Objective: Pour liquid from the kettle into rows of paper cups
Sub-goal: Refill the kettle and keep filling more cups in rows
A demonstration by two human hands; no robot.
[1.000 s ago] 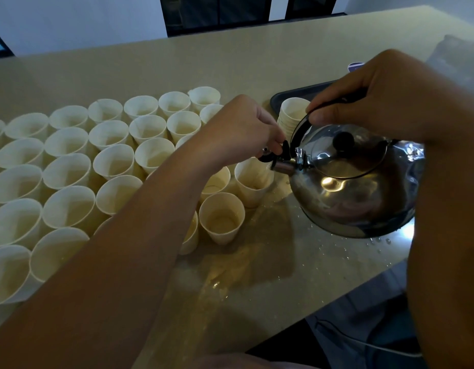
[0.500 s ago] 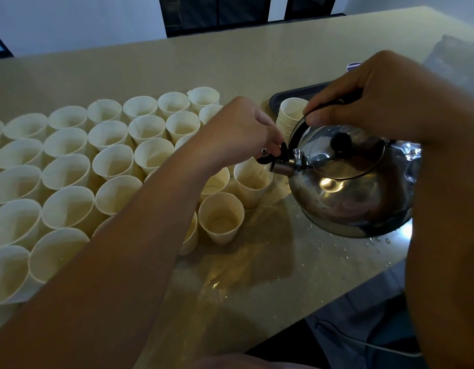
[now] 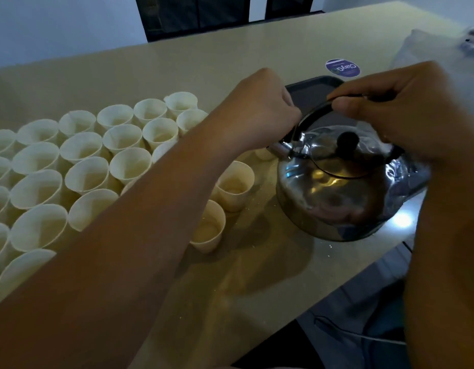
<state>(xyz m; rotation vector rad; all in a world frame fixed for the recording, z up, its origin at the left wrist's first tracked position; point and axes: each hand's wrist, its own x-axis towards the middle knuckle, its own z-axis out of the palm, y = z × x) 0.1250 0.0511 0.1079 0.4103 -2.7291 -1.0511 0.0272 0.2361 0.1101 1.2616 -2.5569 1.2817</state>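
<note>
A shiny steel kettle (image 3: 342,193) with a black lid knob hangs just above the table's near right part. My right hand (image 3: 406,113) grips its black handle from above. My left hand (image 3: 260,110) reaches across the cups, its curled fingers pinching the spout cap at the kettle's left side. Rows of white paper cups (image 3: 84,166) fill the left of the table. Two cups (image 3: 234,185) nearest the spout hold pale liquid. My left forearm hides some cups.
A dark tray (image 3: 313,89) lies behind the kettle, with a round purple sticker (image 3: 342,67) on the table beyond it. Water drops speckle the beige table (image 3: 257,275) by the kettle. The table's near edge runs diagonally at lower right.
The kettle's spout and my left hand now sit farther from the two nearest cups, toward the tray. Both hands keep their hold.
</note>
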